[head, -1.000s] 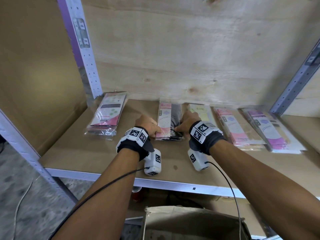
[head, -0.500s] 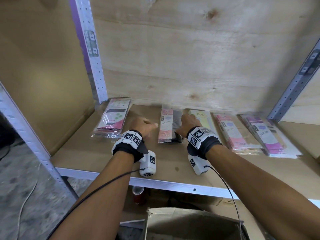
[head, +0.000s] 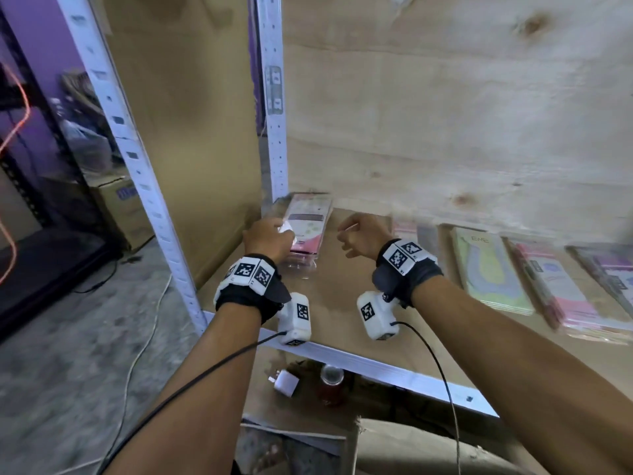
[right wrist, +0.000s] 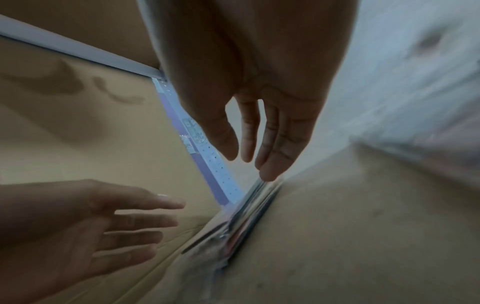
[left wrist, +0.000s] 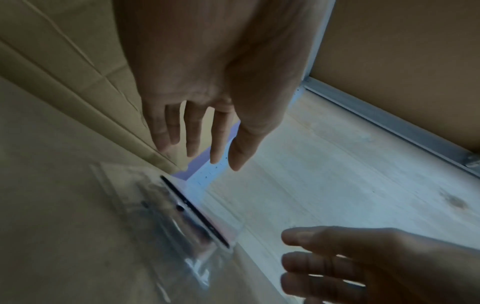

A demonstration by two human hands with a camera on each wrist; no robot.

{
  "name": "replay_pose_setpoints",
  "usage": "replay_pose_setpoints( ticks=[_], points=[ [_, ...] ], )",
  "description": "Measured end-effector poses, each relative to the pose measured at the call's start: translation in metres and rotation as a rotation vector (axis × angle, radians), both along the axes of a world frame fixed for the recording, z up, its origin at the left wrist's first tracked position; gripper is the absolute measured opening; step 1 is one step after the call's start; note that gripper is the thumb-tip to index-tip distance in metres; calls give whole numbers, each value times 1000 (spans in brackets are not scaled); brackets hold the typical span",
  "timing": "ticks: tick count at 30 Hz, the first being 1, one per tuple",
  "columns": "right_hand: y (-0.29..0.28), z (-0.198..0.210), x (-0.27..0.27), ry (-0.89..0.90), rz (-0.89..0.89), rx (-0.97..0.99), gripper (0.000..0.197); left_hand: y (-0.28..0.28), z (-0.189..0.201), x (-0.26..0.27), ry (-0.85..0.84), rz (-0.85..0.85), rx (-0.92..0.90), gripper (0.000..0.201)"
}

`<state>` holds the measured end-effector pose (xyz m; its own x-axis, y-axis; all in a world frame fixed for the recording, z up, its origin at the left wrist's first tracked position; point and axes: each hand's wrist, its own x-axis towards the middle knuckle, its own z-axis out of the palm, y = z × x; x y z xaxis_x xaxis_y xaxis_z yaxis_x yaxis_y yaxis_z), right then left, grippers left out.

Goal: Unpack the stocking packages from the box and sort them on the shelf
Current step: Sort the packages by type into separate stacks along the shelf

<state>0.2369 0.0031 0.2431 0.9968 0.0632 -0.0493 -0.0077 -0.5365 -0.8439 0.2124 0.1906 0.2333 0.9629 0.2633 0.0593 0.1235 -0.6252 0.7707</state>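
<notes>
Several stocking packages lie in a row on the wooden shelf (head: 342, 303). The leftmost stack (head: 310, 222), pink and white in clear plastic, sits in the back left corner. My left hand (head: 270, 238) hovers over its left edge with straight, spread fingers (left wrist: 192, 142) and holds nothing; the stack (left wrist: 187, 209) lies below them. My right hand (head: 359, 234) is just right of that stack, empty, with its fingers (right wrist: 270, 156) relaxed. Their tips are close to the stack's edge (right wrist: 249, 207); contact cannot be told. The cardboard box (head: 394, 447) is below the shelf's front edge.
To the right lie a blurred black-and-pink stack (head: 418, 234), a green pack (head: 489, 265), a pink pack (head: 555, 289) and a purple pack (head: 609, 269). A perforated metal post (head: 274, 97) stands in the back left corner. A can (head: 330, 382) and a white adapter (head: 286, 383) are on the level below.
Both hands let go of the black-and-pink stack in the middle and moved left to the leftmost stack. My head view swung left.
</notes>
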Motion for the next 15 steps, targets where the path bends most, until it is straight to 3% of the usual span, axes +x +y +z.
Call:
replay_pose_setpoints(
  ticks=[2, 4, 10, 15],
  points=[
    [18, -10, 11, 35, -10, 47, 19, 10, -2, 0, 22, -21, 5, 30],
    [30, -16, 17, 49, -33, 112, 16, 15, -5, 1, 49, -65, 8, 34],
    [46, -27, 26, 71, -48, 94, 32, 26, -14, 3, 147, -150, 1, 24],
    [32, -29, 14, 134, -70, 181, 28, 26, -13, -2, 109, -126, -4, 27]
  ],
)
